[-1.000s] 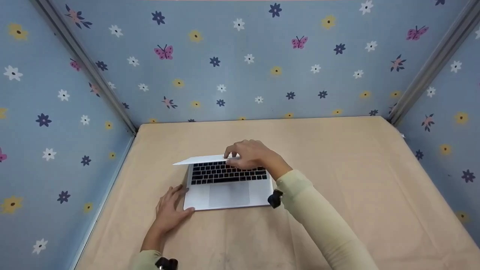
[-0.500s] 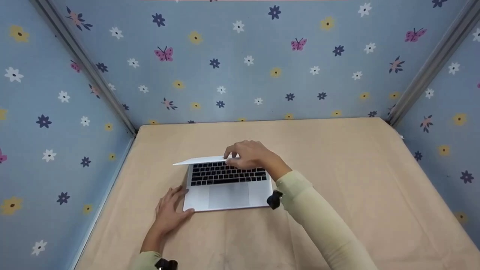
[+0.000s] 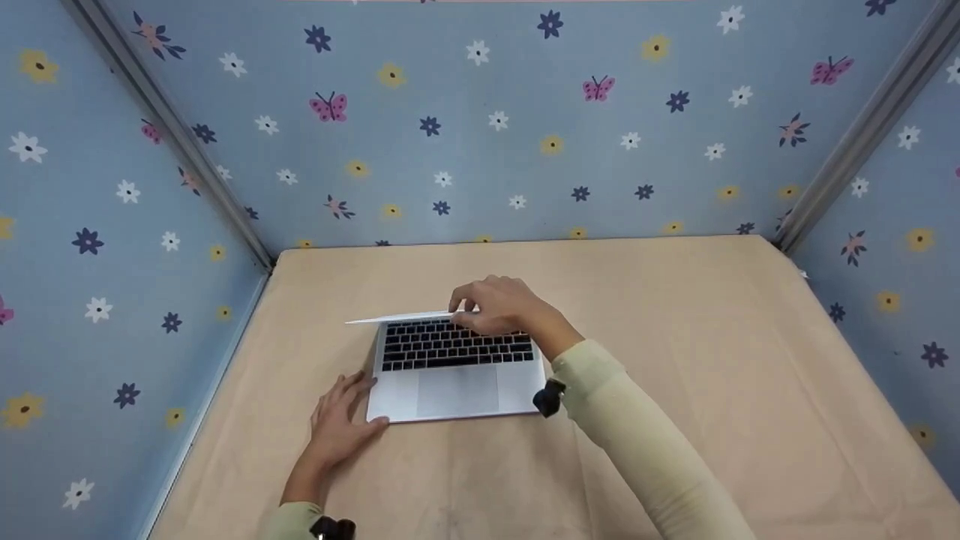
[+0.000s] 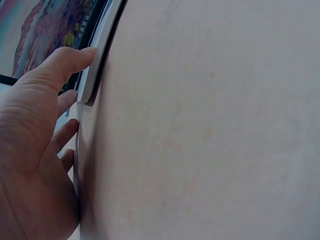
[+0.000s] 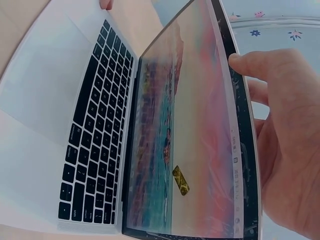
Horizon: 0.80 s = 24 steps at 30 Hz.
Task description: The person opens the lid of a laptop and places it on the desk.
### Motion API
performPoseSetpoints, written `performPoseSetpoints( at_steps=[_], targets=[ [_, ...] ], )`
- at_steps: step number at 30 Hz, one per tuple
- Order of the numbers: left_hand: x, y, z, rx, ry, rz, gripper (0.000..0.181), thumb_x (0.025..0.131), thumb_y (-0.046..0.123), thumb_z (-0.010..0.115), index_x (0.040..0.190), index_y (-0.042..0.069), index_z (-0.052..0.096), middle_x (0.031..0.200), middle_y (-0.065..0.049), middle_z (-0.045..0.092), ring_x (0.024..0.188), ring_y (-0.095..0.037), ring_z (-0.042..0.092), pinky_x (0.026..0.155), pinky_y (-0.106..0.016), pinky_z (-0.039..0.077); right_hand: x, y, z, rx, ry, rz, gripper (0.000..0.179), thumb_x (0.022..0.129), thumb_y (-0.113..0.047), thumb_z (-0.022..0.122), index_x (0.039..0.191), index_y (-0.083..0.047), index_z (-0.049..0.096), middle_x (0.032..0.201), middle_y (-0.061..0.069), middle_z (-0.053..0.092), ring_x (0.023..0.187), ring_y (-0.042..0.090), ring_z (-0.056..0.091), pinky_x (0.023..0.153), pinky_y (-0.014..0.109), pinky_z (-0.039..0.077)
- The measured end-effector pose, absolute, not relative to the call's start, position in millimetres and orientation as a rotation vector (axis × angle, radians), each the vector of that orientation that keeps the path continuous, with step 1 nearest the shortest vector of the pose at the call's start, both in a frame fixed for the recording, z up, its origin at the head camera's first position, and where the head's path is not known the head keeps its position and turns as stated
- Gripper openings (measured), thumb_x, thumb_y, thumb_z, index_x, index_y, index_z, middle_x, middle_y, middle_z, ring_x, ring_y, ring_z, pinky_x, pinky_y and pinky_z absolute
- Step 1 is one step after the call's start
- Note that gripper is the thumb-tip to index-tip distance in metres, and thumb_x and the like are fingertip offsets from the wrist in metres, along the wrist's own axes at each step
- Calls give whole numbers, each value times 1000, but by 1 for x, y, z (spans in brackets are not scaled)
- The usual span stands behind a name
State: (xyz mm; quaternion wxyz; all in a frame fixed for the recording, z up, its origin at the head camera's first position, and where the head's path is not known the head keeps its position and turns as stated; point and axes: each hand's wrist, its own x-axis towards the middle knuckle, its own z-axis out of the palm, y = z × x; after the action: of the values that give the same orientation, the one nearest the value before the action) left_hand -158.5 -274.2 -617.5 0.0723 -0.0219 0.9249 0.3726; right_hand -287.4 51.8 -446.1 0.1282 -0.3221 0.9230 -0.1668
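A silver laptop (image 3: 457, 390) lies partly unfolded on the table, its black keyboard (image 3: 450, 346) facing up. The lid (image 3: 405, 317) stands steeply raised, seen nearly edge-on from the head. My right hand (image 3: 499, 306) pinches the lid's top edge, thumb on the inner bezel and fingers behind, as the right wrist view shows. A lit screen (image 5: 195, 130) with a colourful landscape is visible there. My left hand (image 3: 341, 424) rests at the laptop's front left corner, thumb touching the corner and relaxed fingers along the left side.
The table (image 3: 712, 360) wears a beige cover. Blue patterned walls (image 3: 480, 150) stand behind it and on both sides, with grey posts (image 3: 172, 127) at the corners. Small black wrist cameras (image 3: 550, 397) sit on both sleeves.
Over the last half second the lid has tilted slightly farther back, and my right hand has risen a little with it. My left hand and the laptop's base have stayed put.
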Motion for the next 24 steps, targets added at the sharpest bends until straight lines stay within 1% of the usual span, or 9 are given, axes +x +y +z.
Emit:
performPoseSetpoints(
  at_steps=[7,13,15,20,24],
  targets=[
    [-158,-275,-617,-52,2792,1114,83,94,38,89,164,8,55,183,-23,35,176,-54,11,139,-77,5,-288,52,-441,-951,2726,-479,40,112,-43,57,140,-23,79,134,6,85,117,33,82,95,54,66],
    [-158,-275,-618,-59,2782,1116,83,94,38,88,164,8,55,184,-23,34,176,-53,10,140,-76,3,-289,52,-439,-944,2728,-488,41,111,-43,58,139,-23,79,133,6,86,108,31,82,88,52,65],
    [-158,-274,-618,-57,2779,1122,83,94,38,88,164,8,55,184,-22,34,176,-53,10,140,-76,3,-289,52,-439,-939,2735,-494,40,111,-42,58,139,-22,79,132,6,86,106,31,82,88,52,65],
    [-160,-274,-619,-55,2772,1126,84,94,39,88,165,9,54,184,-22,33,176,-53,9,140,-76,3,-290,52,-439,-906,2770,-515,37,112,-42,59,135,-24,80,130,5,86,105,28,82,85,49,65],
    [-158,-276,-619,-67,2758,1120,84,95,38,87,166,10,53,186,-21,31,177,-52,8,139,-76,2,-290,51,-438,-896,2785,-542,33,112,-41,62,132,-24,82,126,4,87,101,26,82,81,46,64]
  ],
)
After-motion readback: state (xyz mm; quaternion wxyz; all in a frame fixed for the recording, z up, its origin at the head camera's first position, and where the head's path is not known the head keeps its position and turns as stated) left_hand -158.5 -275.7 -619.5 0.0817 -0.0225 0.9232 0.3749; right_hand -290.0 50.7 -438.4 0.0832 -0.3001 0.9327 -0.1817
